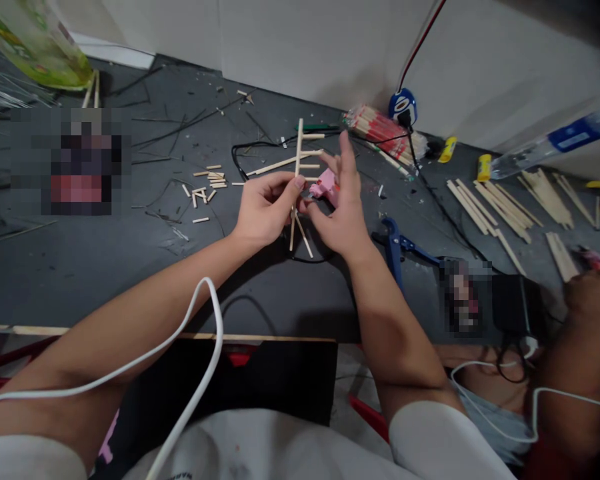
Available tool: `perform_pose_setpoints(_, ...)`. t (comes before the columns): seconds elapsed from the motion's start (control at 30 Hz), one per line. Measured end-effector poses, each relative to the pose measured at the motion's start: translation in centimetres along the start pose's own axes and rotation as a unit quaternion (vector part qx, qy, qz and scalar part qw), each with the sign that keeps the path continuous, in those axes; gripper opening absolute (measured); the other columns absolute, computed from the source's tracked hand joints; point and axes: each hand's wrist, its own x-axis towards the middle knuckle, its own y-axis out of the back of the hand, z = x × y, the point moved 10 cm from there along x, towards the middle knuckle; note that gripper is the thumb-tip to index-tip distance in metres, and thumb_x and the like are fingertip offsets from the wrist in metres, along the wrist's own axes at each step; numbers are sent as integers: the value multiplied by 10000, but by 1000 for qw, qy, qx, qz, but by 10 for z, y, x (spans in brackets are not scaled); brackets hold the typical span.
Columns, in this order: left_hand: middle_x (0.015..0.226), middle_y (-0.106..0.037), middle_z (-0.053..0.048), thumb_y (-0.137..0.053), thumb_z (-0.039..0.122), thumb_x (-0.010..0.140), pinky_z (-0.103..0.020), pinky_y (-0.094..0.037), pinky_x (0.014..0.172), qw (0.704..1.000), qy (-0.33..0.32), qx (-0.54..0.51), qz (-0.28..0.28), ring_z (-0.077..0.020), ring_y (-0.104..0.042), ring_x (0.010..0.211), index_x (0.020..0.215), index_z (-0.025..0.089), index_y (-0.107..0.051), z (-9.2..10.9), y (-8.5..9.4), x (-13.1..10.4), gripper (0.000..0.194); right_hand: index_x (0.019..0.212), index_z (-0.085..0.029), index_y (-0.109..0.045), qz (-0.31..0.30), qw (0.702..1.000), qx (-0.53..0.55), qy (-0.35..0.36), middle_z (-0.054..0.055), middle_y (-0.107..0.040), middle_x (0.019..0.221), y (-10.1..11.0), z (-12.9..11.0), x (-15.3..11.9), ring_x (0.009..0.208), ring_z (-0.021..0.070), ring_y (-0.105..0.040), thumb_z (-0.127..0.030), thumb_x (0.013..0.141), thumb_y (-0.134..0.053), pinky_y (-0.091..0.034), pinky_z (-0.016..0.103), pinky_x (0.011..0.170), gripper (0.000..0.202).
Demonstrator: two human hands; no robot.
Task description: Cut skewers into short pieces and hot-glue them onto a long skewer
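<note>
My left hand (267, 207) pinches a small frame of thin wooden sticks (299, 150) between thumb and fingers, above the table. The frame has one long upright stick with several short sticks jutting right like rungs, and two stick ends splay out below my fingers. Beside it, my right hand (345, 207) has its fingers apart, the index finger raised and the thumb close to my left fingertips. I cannot tell whether it touches the frame. A pink piece (325, 187) shows behind the right hand, partly covered. Short cut sticks (215, 177) lie to the left.
Blue cutters (394, 250) lie right of my hand. Further right are longer sticks (505, 207), a plastic bottle (555, 143), a black adapter (517, 303) and another person's hand (593, 297). A bag of sticks (385, 133) lies near the wall. A white cable (213, 327) crosses my left arm.
</note>
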Motion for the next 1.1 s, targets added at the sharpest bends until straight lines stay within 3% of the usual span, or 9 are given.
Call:
perform_pose_setpoints(0.07,613,-687,-5,-705,614,931,-229,-381,396,1000,3,0,16,-65,-490,390,880,189,-742,-5,9,7,430,1519,-347,-542,66,998,0,-17,81,-643,1478,17,13,3,1430,330,-548,-360,982,-600,-465,617,1177,540)
perform_pose_setpoints(0.17,636,-704,-14,-695,604,944,-232,-390,397,1000,8,4,29,-66,-503,397,888,192,-737,-11,21,16,418,1219,-278,-713,131,990,-12,-47,84,-742,1273,36,33,5,1249,304,-641,-378,996,-579,-510,558,1113,278)
perform_pose_setpoints(0.23,639,-708,-11,-685,608,950,-235,-390,395,999,7,6,39,-67,-501,399,885,201,-733,-14,28,21,415,1202,-255,-717,123,989,-44,-69,98,-748,1243,38,44,5,1200,309,-647,-346,966,-603,-502,550,1104,278)
perform_pose_setpoints(0.37,629,-711,1,-698,622,933,-235,-379,386,998,9,3,56,-73,-494,406,875,222,-727,-18,36,24,404,1334,-232,-687,31,983,-121,-131,147,-701,1321,23,67,1,1256,386,-589,-324,840,-705,-463,618,1098,503)
perform_pose_setpoints(0.53,631,-711,-8,-672,612,957,-234,-375,389,999,7,5,41,-68,-489,397,890,207,-730,-18,30,23,414,1448,-204,-642,-35,970,-152,-188,208,-603,1401,-4,83,-4,1300,454,-523,-479,822,-763,-459,661,1047,694)
perform_pose_setpoints(0.73,612,-700,11,-677,624,948,-224,-372,382,998,-6,4,56,-63,-478,374,873,209,-720,-14,32,23,424,1327,-218,-705,-19,973,-135,-186,179,-628,1331,-11,89,-1,1281,425,-535,-527,879,-746,-458,649,1050,545)
perform_pose_setpoints(0.93,609,-691,8,-670,633,950,-228,-349,383,996,-28,6,86,-69,-499,393,885,222,-735,-2,46,29,422,1275,-230,-696,57,989,-91,-103,154,-638,1298,13,85,5,1270,369,-561,-573,952,-655,-426,616,1121,473)
perform_pose_setpoints(1.03,592,-675,15,-660,687,930,-231,-328,373,993,-29,1,118,-68,-476,388,873,232,-730,-1,58,33,463,1295,-250,-659,127,989,23,-71,140,-648,1309,29,80,10,1271,327,-592,-632,974,-585,-462,574,1110,504)
perform_pose_setpoints(1.1,580,-665,20,-657,702,923,-232,-325,367,991,-20,-6,132,-66,-455,381,862,237,-723,-3,64,35,474,1216,-275,-670,160,963,182,-115,100,-696,1212,35,87,11,1132,277,-669,-687,961,-562,-557,480,961,497)
